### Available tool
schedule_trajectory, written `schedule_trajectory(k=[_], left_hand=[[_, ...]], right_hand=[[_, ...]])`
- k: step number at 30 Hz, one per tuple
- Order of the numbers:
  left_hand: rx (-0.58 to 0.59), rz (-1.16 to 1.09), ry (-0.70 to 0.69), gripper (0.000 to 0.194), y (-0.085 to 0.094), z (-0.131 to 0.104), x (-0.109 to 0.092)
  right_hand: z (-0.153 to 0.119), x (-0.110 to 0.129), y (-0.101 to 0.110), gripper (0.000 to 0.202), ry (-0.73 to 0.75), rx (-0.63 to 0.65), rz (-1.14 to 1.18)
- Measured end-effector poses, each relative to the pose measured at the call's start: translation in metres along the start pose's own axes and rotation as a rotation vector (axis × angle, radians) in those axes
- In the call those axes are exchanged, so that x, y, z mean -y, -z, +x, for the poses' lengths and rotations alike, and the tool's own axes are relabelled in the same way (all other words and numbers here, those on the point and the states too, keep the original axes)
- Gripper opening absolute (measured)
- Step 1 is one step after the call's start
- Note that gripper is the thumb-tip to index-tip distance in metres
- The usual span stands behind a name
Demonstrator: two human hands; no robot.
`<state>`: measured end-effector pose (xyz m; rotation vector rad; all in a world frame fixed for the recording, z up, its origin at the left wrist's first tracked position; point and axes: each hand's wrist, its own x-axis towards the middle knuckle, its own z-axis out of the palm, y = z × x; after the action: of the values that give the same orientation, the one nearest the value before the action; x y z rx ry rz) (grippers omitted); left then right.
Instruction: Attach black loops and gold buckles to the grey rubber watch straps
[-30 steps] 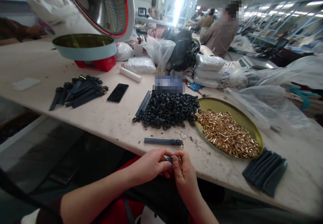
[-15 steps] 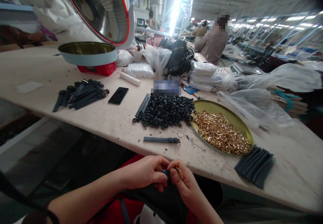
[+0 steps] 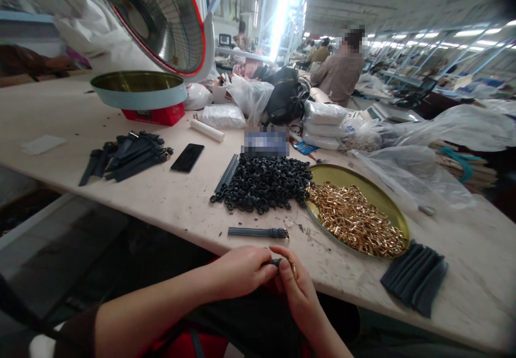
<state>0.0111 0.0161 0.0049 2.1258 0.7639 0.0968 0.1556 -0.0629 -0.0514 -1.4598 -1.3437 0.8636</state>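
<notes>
Close together at the table's front edge, my left hand (image 3: 252,267) and my right hand (image 3: 296,277) both grip a dark strap (image 3: 276,262), mostly hidden by my fingers. A gold buckle (image 3: 294,266) shows at the right fingers. Just beyond my hands, a finished-looking dark strap (image 3: 258,233) with a gold buckle lies flat on the table. Behind it is a heap of small black loops (image 3: 266,183). To the right, a round gold tray (image 3: 387,207) holds many gold buckles (image 3: 355,221).
Dark straps lie in a bundle (image 3: 131,154) at left and a stack (image 3: 415,277) at right. A phone (image 3: 187,157), a white roll (image 3: 207,130), a round tin (image 3: 139,97) on a red box (image 3: 155,115), a fan (image 3: 161,19) and plastic bags (image 3: 250,94) surround them. A person (image 3: 342,67) stands farther back.
My hands have turned slightly and drawn closer around the strap, with the left fingertips now pinched nearer the right thumb. The view has tilted a little.
</notes>
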Motion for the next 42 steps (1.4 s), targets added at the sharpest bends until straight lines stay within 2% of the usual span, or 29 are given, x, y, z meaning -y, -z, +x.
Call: schedule_trajectory(k=[3, 6, 8, 10, 12, 13, 15, 16, 19, 21, 23, 25, 27, 30, 33, 35, 37, 39, 40, 42], left_hand=[[-0.205, 0.165, 0.030, 0.024, 0.003, 0.027, 0.014], [-0.386, 0.312, 0.050, 0.024, -0.003, 0.049, 0.037], [-0.418, 0.401, -0.002, 0.018, -0.007, 0.054, 0.051], [-0.438, 0.429, -0.037, 0.019, -0.002, 0.050, 0.062], [-0.507, 0.429, 0.002, 0.023, 0.018, 0.043, 0.072], [-0.553, 0.438, 0.065, 0.023, 0.034, 0.041, 0.078], [-0.634, 0.467, 0.277, 0.023, 0.071, 0.044, 0.093], [-0.635, 0.481, 0.393, 0.024, 0.090, 0.049, 0.102], [-0.613, 0.463, 0.526, 0.027, 0.132, 0.078, 0.133], [-0.560, 0.435, 0.587, 0.025, 0.145, 0.098, 0.150], [-0.520, 0.412, 0.624, 0.021, 0.150, 0.112, 0.159], [-0.519, 0.400, 0.631, 0.016, 0.151, 0.116, 0.158], [-0.570, 0.406, 0.613, 0.016, 0.152, 0.109, 0.148], [-0.694, 0.440, 0.531, 0.022, 0.143, 0.085, 0.117], [-0.699, 0.449, 0.365, 0.017, 0.110, 0.049, 0.076], [-0.551, 0.431, 0.144, 0.011, 0.076, 0.024, 0.051], [-0.380, 0.374, 0.004, 0.008, 0.042, 0.004, 0.030], [-0.340, 0.196, 0.018, 0.012, 0.016, -0.009, 0.015], [-0.320, 0.060, 0.050, 0.019, 0.007, -0.012, 0.010], [-0.208, -0.264, 0.123, 0.031, -0.002, -0.013, 0.004]], right_hand=[[0.037, -0.005, 0.009, 0.033, 0.057, -0.047, -0.290], [0.071, -0.016, 0.010, 0.029, 0.205, -0.148, -0.598], [0.081, -0.026, 0.005, 0.029, 0.296, -0.113, -0.721], [0.081, -0.035, 0.000, 0.027, 0.346, -0.032, -0.798], [0.075, -0.042, -0.002, 0.026, 0.365, -0.003, -0.844], [0.072, -0.045, -0.002, 0.026, 0.375, -0.007, -0.856], [0.066, -0.049, 0.001, 0.025, 0.394, -0.019, -0.861], [0.065, -0.050, 0.002, 0.026, 0.402, -0.022, -0.861], [0.066, -0.051, 0.004, 0.031, 0.415, -0.034, -0.858], [0.067, -0.052, 0.005, 0.038, 0.422, -0.041, -0.858], [0.067, -0.051, 0.004, 0.043, 0.422, -0.052, -0.855], [0.066, -0.051, 0.004, 0.044, 0.412, -0.061, -0.849], [0.065, -0.050, 0.005, 0.044, 0.404, -0.082, -0.829], [0.062, -0.045, 0.006, 0.040, 0.396, -0.149, -0.726], [0.057, -0.030, 0.008, 0.037, 0.267, -0.237, -0.433], [0.051, -0.014, 0.009, 0.040, 0.105, -0.263, -0.114], [0.044, 0.002, 0.009, 0.039, -0.041, -0.253, 0.125], [0.037, 0.012, 0.008, 0.033, -0.112, -0.221, 0.196], [0.035, 0.015, 0.008, 0.032, -0.123, -0.181, 0.194], [0.036, 0.014, 0.010, 0.033, -0.105, -0.069, 0.192]])
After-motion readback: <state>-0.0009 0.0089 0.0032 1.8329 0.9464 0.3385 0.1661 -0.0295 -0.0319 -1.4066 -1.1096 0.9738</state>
